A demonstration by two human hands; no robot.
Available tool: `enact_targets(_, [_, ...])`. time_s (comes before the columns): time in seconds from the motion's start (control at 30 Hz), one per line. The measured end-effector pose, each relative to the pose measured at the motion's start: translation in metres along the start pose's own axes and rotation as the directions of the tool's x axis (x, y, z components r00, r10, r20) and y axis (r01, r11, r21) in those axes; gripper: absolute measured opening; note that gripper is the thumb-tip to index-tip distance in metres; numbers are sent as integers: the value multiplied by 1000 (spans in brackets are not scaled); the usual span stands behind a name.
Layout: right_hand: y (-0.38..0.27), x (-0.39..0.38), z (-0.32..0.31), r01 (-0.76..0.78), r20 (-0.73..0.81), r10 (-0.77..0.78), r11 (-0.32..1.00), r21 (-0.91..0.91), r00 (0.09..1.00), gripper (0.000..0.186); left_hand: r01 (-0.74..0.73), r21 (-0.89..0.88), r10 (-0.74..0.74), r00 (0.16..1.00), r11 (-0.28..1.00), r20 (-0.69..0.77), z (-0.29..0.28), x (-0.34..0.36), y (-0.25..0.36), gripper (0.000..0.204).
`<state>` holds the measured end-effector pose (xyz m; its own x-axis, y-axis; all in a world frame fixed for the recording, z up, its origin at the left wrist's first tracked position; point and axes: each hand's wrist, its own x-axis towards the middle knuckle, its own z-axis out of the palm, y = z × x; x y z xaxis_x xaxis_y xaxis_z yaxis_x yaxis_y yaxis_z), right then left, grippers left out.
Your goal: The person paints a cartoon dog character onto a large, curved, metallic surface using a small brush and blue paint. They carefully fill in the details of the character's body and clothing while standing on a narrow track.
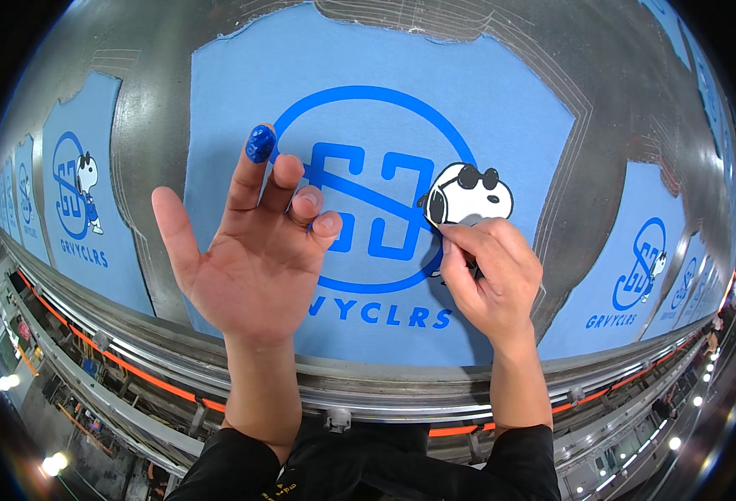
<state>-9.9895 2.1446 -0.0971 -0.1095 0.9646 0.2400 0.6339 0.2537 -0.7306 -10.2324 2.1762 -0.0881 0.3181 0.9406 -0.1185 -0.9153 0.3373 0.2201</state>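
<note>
A light blue shirt-shaped fabric panel (243, 79) lies flat on the dark table in front of me. It bears a darker blue ring emblem (368, 93), with lettering below and a white cartoon dog in sunglasses (468, 199) at the right. Raised over the panel's left part, my left hand (255, 263) is palm up and empty, fingers apart and partly curled. Blue ink (260, 144) coats its index fingertip. My right hand (497, 275) pinches thumb and fingers together at the dog's lower left, covering its body. What sits in the pinch is too small to name.
Similar printed panels (80, 192) line the long dark table (163, 50) to the left, with more panels (627, 250) to the right. Metal rails (385, 401) and an orange strip (147, 382) run along the near edge. Thin pale outlines surround the panels.
</note>
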Motion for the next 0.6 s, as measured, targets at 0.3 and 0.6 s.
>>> enact_targets(0.3, [1,1,-1,-6,11,6,1000,3,1000,20,10,-9,-10,1000,1000,6,0,1,-1,80])
enact_targets(0.6, [0,1,-1,-6,10,6,1000,16,1000,20,13,-15,-13,1000,1000,15,0,1,-2,80])
